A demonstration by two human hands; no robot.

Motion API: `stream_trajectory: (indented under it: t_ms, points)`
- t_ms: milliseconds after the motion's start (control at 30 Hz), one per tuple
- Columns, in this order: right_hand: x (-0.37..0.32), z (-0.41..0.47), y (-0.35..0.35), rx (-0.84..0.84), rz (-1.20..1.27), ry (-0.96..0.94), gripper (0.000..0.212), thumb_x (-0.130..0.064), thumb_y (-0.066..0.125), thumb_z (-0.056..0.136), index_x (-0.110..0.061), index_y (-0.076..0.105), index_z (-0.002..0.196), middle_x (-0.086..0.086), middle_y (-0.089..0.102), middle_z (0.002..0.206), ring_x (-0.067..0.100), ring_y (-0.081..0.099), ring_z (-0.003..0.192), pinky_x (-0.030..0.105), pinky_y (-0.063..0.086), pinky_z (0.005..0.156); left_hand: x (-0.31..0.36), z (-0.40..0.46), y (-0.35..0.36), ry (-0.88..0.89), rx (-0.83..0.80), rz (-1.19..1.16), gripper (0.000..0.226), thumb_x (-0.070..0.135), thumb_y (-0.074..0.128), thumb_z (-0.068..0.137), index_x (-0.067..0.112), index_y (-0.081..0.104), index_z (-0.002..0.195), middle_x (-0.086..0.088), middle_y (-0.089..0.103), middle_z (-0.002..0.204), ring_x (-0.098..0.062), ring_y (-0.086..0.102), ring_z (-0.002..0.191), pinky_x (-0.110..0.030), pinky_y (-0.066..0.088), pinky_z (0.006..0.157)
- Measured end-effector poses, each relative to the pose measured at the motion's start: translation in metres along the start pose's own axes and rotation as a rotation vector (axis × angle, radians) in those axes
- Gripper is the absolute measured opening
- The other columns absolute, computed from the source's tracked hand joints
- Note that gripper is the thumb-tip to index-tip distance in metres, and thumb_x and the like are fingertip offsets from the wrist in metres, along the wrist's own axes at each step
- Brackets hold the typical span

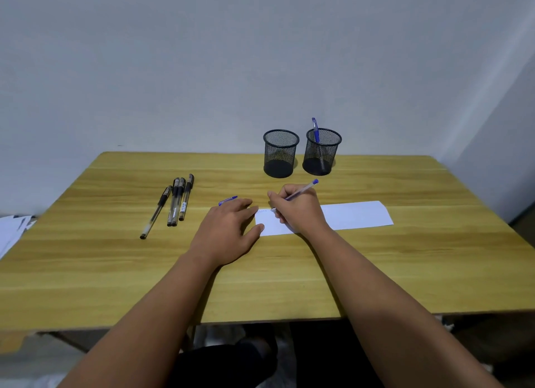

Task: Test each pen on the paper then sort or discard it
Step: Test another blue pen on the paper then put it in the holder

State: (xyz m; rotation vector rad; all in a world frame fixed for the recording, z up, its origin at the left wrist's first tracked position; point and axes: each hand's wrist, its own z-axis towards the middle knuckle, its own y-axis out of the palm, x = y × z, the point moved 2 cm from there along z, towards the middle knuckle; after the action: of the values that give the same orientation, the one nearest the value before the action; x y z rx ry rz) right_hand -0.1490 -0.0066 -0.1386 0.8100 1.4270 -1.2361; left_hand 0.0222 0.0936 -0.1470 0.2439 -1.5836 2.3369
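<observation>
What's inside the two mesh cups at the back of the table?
The right cup holds one blue pen, standing tilted with its top above the rim. The left cup looks empty through its mesh.

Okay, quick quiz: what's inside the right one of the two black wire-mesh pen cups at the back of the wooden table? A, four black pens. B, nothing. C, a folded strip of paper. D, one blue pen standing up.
D: a single blue pen stands in the right black mesh cup, its top poking above the rim, while the left black mesh cup looks empty.
</observation>
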Motion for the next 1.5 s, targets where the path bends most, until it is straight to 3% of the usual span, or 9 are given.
stream_trajectory:
  t_ms: [200, 400, 567, 667, 833, 967, 1033, 1333, 1500]
  points:
    - [-0.0019, -0.002, 0.0017, 0.003, -0.145, -0.065, 0.038, -0.027, 0.077, 0.095, -0.011, 0.063, 0.064, 0.012, 0.065, 0.055, 0.017, 0.062, 0.049, 0.038, 0.056, 0.054, -0.0003, -0.0006, -0.0007, 0.004, -0.015, 0.014, 0.056, 0.057, 0.051, 0.092, 0.023, 0.063, 0.135, 0.003, 0.058, 0.142, -0.017, 0.051, 0.132, -0.045, 0.046, 0.104]
    - [-0.0026, -0.0022, 0.0001, 0.036, -0.09, -0.044, 0.039, -0.023, 0.071, 0.096, -0.004, 0.057, 0.066, 0.024, 0.067, 0.063, 0.022, 0.063, 0.05, 0.038, 0.055, 0.055, -0.0003, -0.0004, -0.0001, 0.005, -0.023, 0.028, 0.056, 0.057, 0.05, 0.092, 0.023, 0.064, 0.134, 0.003, 0.058, 0.143, -0.017, 0.051, 0.133, -0.045, 0.046, 0.103]
    - [-0.0034, -0.0036, 0.0017, 0.03, -0.157, -0.063, 0.041, -0.029, 0.075, 0.096, -0.01, 0.06, 0.062, 0.007, 0.064, 0.051, 0.018, 0.061, 0.046, 0.032, 0.051, 0.051, -0.0004, 0.0, -0.0002, 0.002, -0.029, 0.034, 0.056, 0.058, 0.049, 0.093, 0.024, 0.064, 0.135, 0.003, 0.057, 0.143, -0.017, 0.05, 0.133, -0.045, 0.045, 0.104]
    - [-0.0043, -0.0038, 0.0008, 0.05, -0.136, -0.073, 0.04, -0.025, 0.072, 0.097, -0.001, 0.059, 0.067, 0.016, 0.066, 0.055, 0.021, 0.061, 0.045, 0.035, 0.051, 0.05, -0.0012, -0.0002, 0.0006, -0.002, -0.03, 0.031, 0.057, 0.059, 0.047, 0.092, 0.024, 0.064, 0.134, 0.004, 0.057, 0.143, -0.017, 0.05, 0.133, -0.044, 0.045, 0.104]
    - [-0.0022, -0.0035, -0.0004, 0.068, -0.16, -0.079, 0.041, -0.024, 0.07, 0.096, -0.006, 0.055, 0.062, 0.01, 0.062, 0.049, 0.029, 0.06, 0.044, 0.031, 0.048, 0.048, -0.0008, 0.0, 0.001, 0.002, -0.018, 0.023, 0.056, 0.057, 0.049, 0.091, 0.023, 0.066, 0.132, 0.002, 0.059, 0.141, -0.018, 0.052, 0.132, -0.043, 0.046, 0.103]
    - [-0.0004, -0.0015, -0.0042, 0.114, -0.076, -0.059, 0.043, -0.021, 0.069, 0.097, -0.006, 0.051, 0.06, 0.021, 0.061, 0.055, 0.024, 0.057, 0.044, 0.031, 0.047, 0.048, -0.0004, -0.0001, 0.001, 0.002, -0.021, 0.023, 0.057, 0.058, 0.049, 0.091, 0.023, 0.065, 0.132, 0.002, 0.059, 0.141, -0.018, 0.052, 0.132, -0.043, 0.046, 0.103]
    - [-0.0002, -0.0016, -0.0036, 0.097, -0.104, -0.061, 0.043, -0.024, 0.069, 0.097, -0.009, 0.053, 0.06, 0.015, 0.062, 0.052, 0.024, 0.059, 0.045, 0.031, 0.047, 0.049, -0.0004, -0.0002, 0.0011, 0.0, -0.025, 0.027, 0.057, 0.058, 0.048, 0.092, 0.023, 0.065, 0.134, 0.003, 0.058, 0.142, -0.018, 0.052, 0.132, -0.043, 0.046, 0.103]
    - [0.0008, -0.0001, -0.001, 0.094, -0.257, -0.091, 0.041, -0.035, 0.07, 0.09, -0.013, 0.057, 0.058, 0.0, 0.063, 0.049, 0.029, 0.068, 0.054, 0.052, 0.062, 0.057, -0.0002, -0.0004, 0.0003, 0.007, -0.02, 0.027, 0.058, 0.059, 0.048, 0.092, 0.022, 0.065, 0.133, 0.002, 0.059, 0.141, -0.018, 0.053, 0.131, -0.043, 0.047, 0.102]
    - [-0.0001, -0.0008, -0.0013, 0.121, -0.28, -0.098, 0.041, -0.037, 0.065, 0.089, -0.008, 0.055, 0.062, 0.012, 0.064, 0.056, 0.039, 0.068, 0.059, 0.054, 0.06, 0.056, -0.0004, -0.0007, 0.0008, 0.004, -0.019, 0.023, 0.056, 0.058, 0.049, 0.092, 0.023, 0.065, 0.133, 0.002, 0.059, 0.141, -0.018, 0.053, 0.131, -0.044, 0.046, 0.103]
